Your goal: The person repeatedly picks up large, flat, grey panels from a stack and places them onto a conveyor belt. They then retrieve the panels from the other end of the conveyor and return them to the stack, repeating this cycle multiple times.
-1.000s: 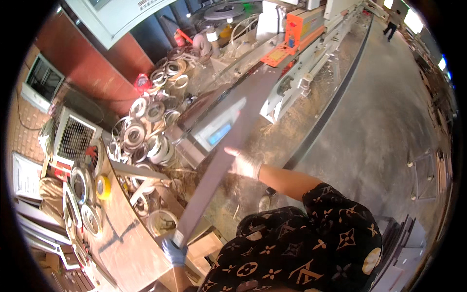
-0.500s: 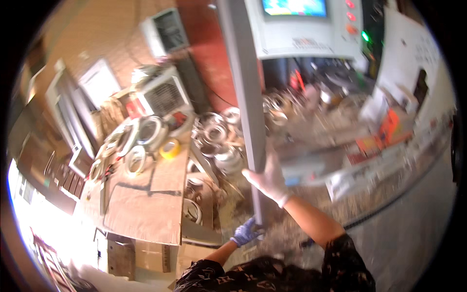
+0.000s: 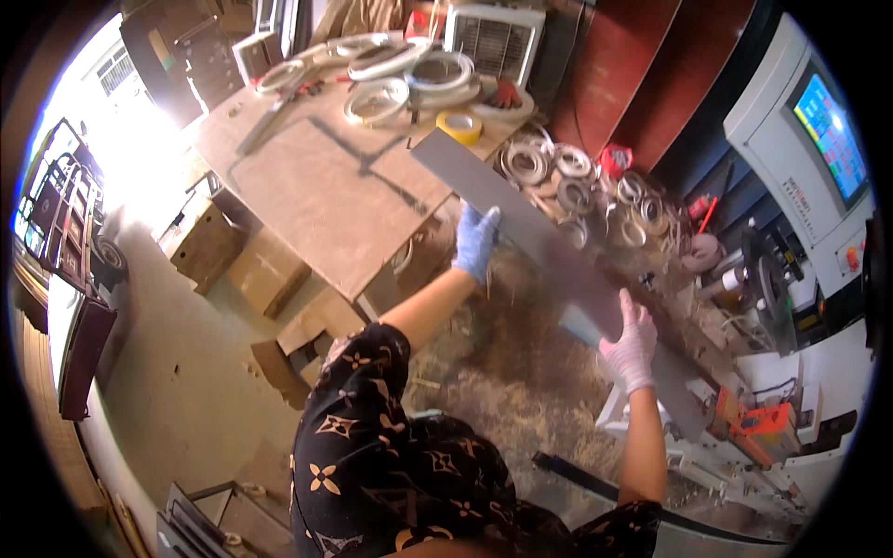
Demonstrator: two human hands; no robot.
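Reaching forward from the dark patterned sleeves [image 3: 352, 400], two gloved hands hold a long grey board [image 3: 558, 260] slantwise in front of the body. Nearer the body, the right hand [image 3: 633, 349], in a white glove, is at the board's near edge, its fingers partly spread and one pointing along the top face; how firmly it grips, I cannot tell. Further along, the left hand [image 3: 476, 244], in a blue glove, is closed around the same edge toward the other end, though part of its grip is hidden.

The board's left end lies over the corner of a brown table [image 3: 316, 214], just beside a yellow tape roll [image 3: 459, 126]; whether it touches the tabletop, I cannot tell. Its right end comes near an orange machine part [image 3: 763, 418]. Cardboard boxes [image 3: 267, 272] stand on the floor beside the table. Beyond the board, loose coils [image 3: 575, 195] lie heaped on the floor, and pale rings [image 3: 377, 100] sit toward the table's back edge. Further off are a white cabinet with a lit screen [image 3: 831, 135], tall red panels [image 3: 637, 70] and a white-framed grille [image 3: 493, 45].
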